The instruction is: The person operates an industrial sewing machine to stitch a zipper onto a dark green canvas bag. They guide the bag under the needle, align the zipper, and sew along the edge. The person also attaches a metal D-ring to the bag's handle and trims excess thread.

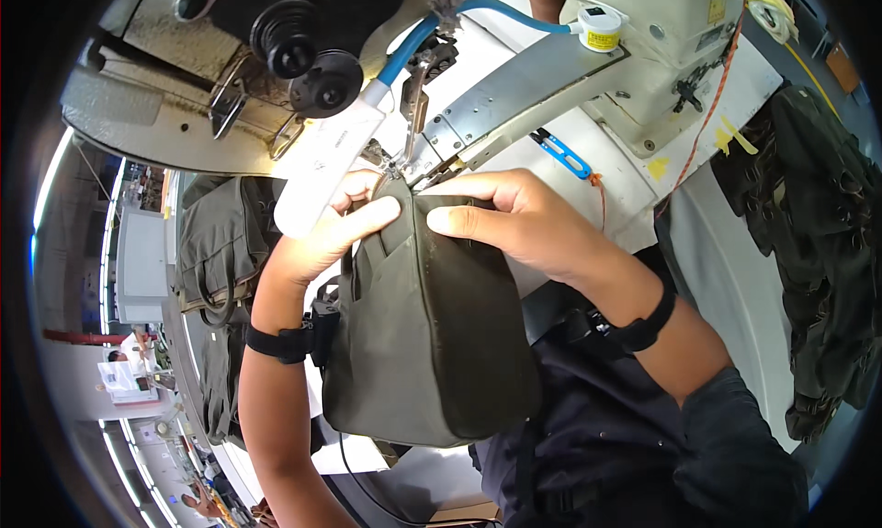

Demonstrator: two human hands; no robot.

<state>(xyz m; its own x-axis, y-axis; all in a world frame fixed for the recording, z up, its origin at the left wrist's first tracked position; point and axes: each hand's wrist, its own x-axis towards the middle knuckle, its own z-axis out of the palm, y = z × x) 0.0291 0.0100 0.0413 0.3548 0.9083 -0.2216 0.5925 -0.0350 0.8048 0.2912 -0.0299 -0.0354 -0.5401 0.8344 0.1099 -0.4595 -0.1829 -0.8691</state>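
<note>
A dark green bag point(427, 344) stands out in the middle, its narrow far end right at the stitching area of a sewing machine point(528, 101) and its wide end toward the person's body. The left hand point(335, 229) grasps the far left edge of the bag, its fingers pinching the cloth with the thumb on top; a white tube point(326, 165), joined to a blue hose point(519, 15), hides part of that hand. The right hand point(505, 217) pinches the far right edge, fingers and thumb closed on the cloth near the seam. Each wrist wears a black strap point(280, 344). To the right of the machine's stitching area, blue snips point(562, 156) with an orange cord point(602, 199) lie on the white desk point(632, 195). More dark green bags point(220, 243) are at the left, and dark cloth pieces point(822, 243) hang in a heap at the far right.
</note>
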